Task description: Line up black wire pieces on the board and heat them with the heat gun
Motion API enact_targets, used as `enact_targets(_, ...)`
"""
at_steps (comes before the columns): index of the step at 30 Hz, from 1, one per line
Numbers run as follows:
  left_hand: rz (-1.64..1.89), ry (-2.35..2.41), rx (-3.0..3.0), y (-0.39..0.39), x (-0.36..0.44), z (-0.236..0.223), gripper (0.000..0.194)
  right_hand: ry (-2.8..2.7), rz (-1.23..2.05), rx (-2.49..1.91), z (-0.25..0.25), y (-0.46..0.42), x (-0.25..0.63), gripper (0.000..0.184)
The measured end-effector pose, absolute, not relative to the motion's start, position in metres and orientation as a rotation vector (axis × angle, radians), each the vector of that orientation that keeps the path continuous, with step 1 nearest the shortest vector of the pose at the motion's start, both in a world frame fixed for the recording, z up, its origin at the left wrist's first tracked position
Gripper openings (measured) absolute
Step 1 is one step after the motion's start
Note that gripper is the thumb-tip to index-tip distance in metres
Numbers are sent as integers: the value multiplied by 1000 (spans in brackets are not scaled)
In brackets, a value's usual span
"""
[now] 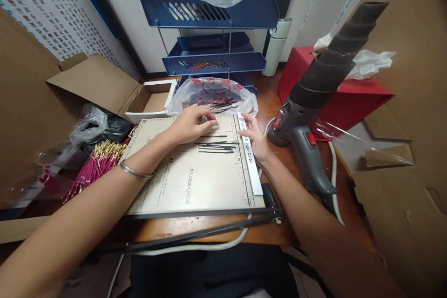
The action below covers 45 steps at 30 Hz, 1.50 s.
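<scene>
A paper cutter (209, 181) with a cream, size-marked board lies before me. Several thin black sticks or tubes (216, 147) rest across its upper right part. My left hand (192, 125) hovers over the board just behind them, its thumb and index finger curled together; anything between the tips is too small to make out. Along the board's right side runs a white guide strip (256, 179) lettered "Paper Cutter". My right hand (255, 139) rests on that strip, thumb and index finger apart. Behind the board, a clear plastic bag (181, 98) holds more thin dark pieces.
A dark heat gun (307, 116) stands at right, by a red box (363, 100). Magenta cords with gold tips (94, 163) lie left, near an open carton (101, 84). Blue trays (209, 63) and a pale flask (275, 51) stand behind. The cutter's blade arm (195, 233) crosses the front.
</scene>
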<state>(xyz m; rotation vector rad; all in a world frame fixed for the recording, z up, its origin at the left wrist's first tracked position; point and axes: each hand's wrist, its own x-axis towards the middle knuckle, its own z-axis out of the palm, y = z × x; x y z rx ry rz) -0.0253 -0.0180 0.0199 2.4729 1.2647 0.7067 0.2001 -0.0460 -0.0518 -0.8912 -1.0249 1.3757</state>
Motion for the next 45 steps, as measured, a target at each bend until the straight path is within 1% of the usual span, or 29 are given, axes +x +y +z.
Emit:
enact_targets(7,640,1169,2409,-42,-24,15,26,-1126,1364,-869,-50,-48,206,71)
enact_targets(11,588,1143,2384,-44,-19,20,19,-1217,1374,-873,-51,-49,210,76)
enact_targets(16,486,1117,2296,-42,-13,25,13,-1236,1385,-874,-50,-50,212,78)
enact_targets(21,579,1089,2281,-41,-9,17,14,-1237,1384,-879,-49,-51,212,80)
enact_targets(28,655,1049,2261,-39,-9,8,14,-1227,1345,-909,-51,-47,209,69)
enact_targets(35,752,1061,2323,-42,-13,9,17,-1270,1341,-940,-53,-45,211,74)
enact_targets(39,748,1014,2313,-44,-22,11,19,-1327,1295,-953,-55,-44,213,79)
enact_targets(45,705,971,2348,-45,-26,10,13,-1432,1265,-987,-53,-44,216,77)
